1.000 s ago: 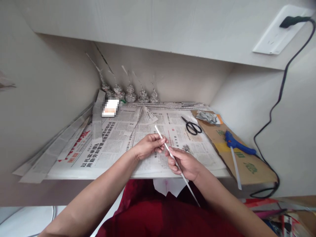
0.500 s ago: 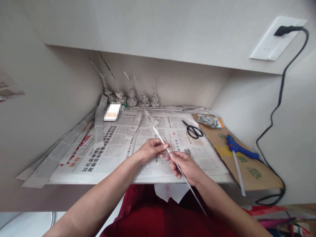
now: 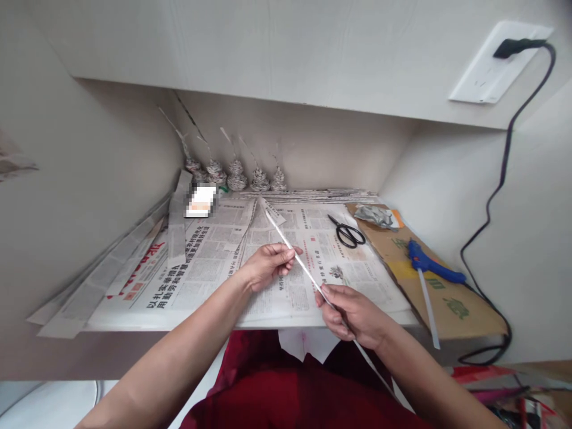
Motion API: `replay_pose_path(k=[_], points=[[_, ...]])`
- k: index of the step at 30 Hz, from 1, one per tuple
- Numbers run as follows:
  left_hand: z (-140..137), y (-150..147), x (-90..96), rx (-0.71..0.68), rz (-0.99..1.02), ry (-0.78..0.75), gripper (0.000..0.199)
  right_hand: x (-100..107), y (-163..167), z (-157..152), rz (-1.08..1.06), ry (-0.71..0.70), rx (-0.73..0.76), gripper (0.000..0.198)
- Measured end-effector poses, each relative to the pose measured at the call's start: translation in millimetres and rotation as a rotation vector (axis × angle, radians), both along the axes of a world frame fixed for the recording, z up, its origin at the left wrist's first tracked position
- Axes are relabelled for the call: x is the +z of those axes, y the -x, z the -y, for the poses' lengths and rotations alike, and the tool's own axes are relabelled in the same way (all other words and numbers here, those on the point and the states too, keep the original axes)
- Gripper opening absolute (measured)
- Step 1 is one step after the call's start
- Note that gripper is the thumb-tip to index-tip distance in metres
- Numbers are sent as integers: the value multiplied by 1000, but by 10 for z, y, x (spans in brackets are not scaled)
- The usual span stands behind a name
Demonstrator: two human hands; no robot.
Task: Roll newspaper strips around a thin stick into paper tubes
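A thin rolled paper stick slants across the front of the table, its upper end over the newspaper and its lower end reaching down past my lap. My left hand pinches it above the middle between thumb and fingers. Lower down, my right hand has its fingers closed round the same stick. Newspaper sheets lie under both hands. Beyond the stick's tip is a loose, pointed piece of newspaper.
Black-handled scissors lie right of centre. A blue glue gun and a plastic bag rest on cardboard. Behind are paper sticks and several coiled-paper gourds. A blurred-out phone-like object and paper strips are left.
My right hand has slid down and to the right along the paper stick, away from my left hand. The stick's tip has shifted up and left. The view has moved slightly.
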State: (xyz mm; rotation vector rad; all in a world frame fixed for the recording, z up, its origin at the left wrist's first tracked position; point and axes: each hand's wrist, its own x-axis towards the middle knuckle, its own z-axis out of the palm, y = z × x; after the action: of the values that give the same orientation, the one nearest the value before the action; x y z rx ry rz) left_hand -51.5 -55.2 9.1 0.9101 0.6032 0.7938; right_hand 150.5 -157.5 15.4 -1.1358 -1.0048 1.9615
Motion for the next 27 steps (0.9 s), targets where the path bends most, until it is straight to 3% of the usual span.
replay_pose_path(k=[10, 16, 21, 24, 27], points=[[-56, -1, -32, 162, 24, -24, 26, -40, 29, 76, 112, -51, -7, 37], [-125, 43, -39, 300, 133, 64, 24, 33, -291, 270, 269, -79, 123, 35], [-161, 59, -36, 438, 176, 48, 20, 138, -586, 387, 501, -165, 251, 32], [-132, 40, -28, 405, 173, 2, 25, 175, -643, 391, 589, -226, 195, 30], [-64, 7, -26, 222, 92, -71, 30, 183, -601, 340, 601, -279, 135, 31]])
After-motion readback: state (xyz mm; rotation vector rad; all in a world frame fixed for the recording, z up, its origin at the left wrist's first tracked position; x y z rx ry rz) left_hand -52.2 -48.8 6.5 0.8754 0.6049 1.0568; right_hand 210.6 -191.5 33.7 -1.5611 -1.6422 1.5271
